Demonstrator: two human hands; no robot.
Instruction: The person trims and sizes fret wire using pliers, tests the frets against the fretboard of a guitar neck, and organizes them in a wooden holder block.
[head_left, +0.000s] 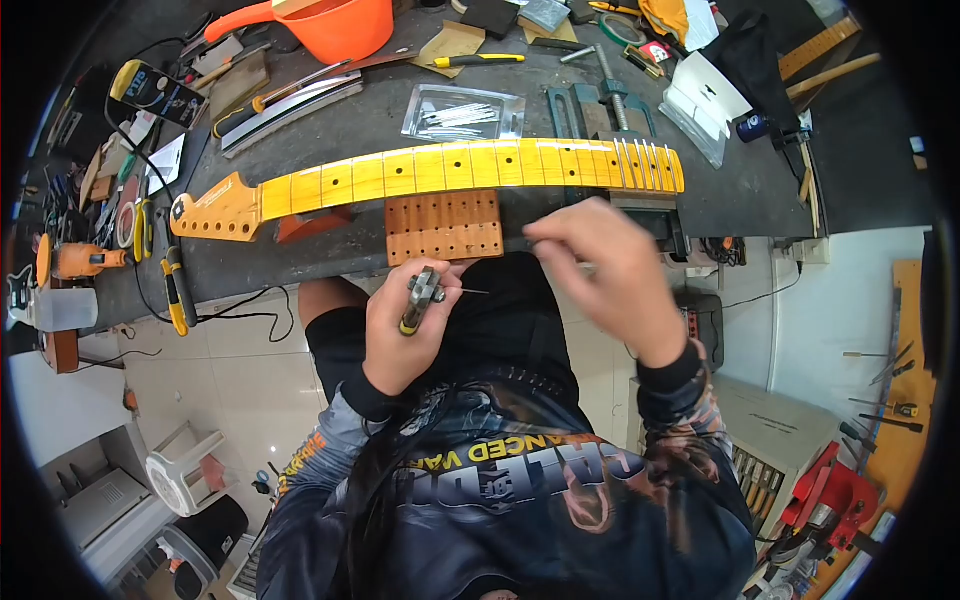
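My left hand (400, 335) is closed around a pair of pliers (424, 290), seen nearly end-on, with a metal head and a yellow-and-black handle. A thin piece of wire (475, 291) sticks out to the right from that hand. My right hand (612, 265), blurred by motion, has its fingertips pinched together just below the guitar neck; what they hold is too small to name. The yellow guitar neck (430, 172) lies across the bench, with several fret wires (645, 160) standing over its right end. Below it sits a wooden block (443, 240) with rows of holes.
A clear plastic tray (412, 125) with several pieces of fret wire lies behind the neck, near a vise (612, 100). A yellow knife (480, 61), an orange dipper (340, 30) and a screwdriver (240, 118) lie farther back. Yellow-handled pliers (178, 295) are at the bench's left edge.
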